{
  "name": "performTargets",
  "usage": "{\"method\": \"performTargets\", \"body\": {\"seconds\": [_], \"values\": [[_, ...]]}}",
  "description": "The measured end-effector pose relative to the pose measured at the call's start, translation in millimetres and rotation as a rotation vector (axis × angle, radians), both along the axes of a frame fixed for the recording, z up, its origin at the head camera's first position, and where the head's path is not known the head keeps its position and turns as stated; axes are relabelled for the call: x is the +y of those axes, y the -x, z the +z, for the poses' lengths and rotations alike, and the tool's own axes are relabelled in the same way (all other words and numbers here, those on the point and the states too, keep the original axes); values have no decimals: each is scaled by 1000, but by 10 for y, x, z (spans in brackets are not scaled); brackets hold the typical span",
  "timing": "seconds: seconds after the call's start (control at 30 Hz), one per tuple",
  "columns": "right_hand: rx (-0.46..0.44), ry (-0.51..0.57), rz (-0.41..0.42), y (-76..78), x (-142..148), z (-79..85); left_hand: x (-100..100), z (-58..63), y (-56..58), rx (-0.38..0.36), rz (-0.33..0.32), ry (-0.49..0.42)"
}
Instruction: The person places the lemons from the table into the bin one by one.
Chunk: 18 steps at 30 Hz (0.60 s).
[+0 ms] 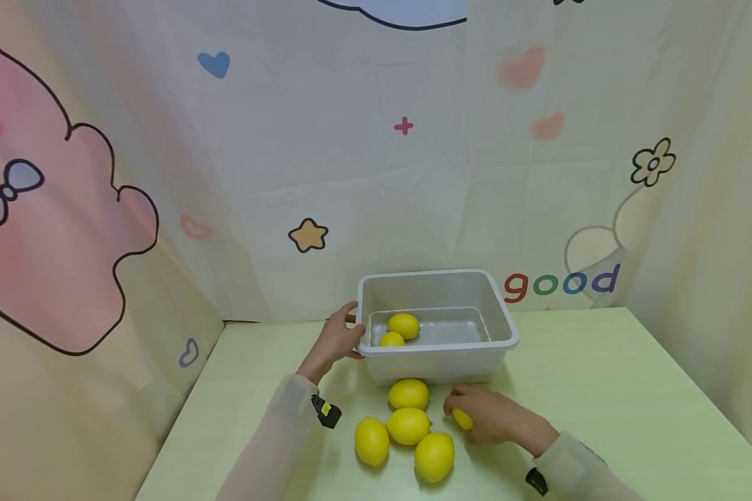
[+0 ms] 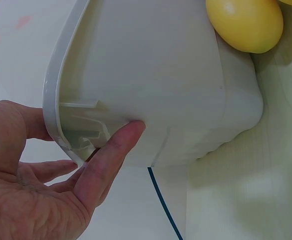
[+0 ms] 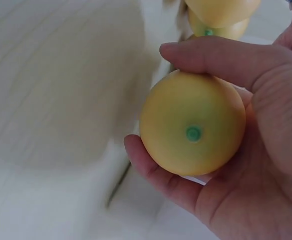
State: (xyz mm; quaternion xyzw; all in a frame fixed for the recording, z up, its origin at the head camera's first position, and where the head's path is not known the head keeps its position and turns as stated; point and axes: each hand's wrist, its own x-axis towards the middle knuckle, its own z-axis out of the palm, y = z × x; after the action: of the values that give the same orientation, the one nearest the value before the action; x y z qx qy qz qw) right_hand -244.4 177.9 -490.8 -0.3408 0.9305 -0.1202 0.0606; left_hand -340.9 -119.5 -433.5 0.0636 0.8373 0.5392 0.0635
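My left hand [image 1: 338, 335] holds the left edge of a pale grey plastic bin [image 1: 439, 365]. In the left wrist view, thumb and fingers [image 2: 108, 162] lie on both sides of its rim. Right of the loose lemons, my right hand [image 1: 491, 415] grips a lemon [image 3: 193, 125] low over the table, mostly hidden by the hand in the head view. The right wrist view shows thumb and fingers curled round it, its green tip facing the camera. Inside the bin lie two lemons [image 1: 404, 325], near its left side.
Several lemons [image 1: 409, 426] lie grouped on the pale green table [image 1: 576, 376] in front of the bin, one close to its front wall. Behind the bin hangs a printed curtain [image 1: 351, 160], with more fabric along both sides.
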Motion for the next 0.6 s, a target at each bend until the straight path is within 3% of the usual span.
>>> {"method": "performTargets", "body": {"seconds": [0.3,0.6], "values": [[34,9,4,-66,-17,200,3,-21,-4,-9,-4,1],[124,18,45,-119,-40,479,-2,-2,-4,-5,-4,-3]]}}
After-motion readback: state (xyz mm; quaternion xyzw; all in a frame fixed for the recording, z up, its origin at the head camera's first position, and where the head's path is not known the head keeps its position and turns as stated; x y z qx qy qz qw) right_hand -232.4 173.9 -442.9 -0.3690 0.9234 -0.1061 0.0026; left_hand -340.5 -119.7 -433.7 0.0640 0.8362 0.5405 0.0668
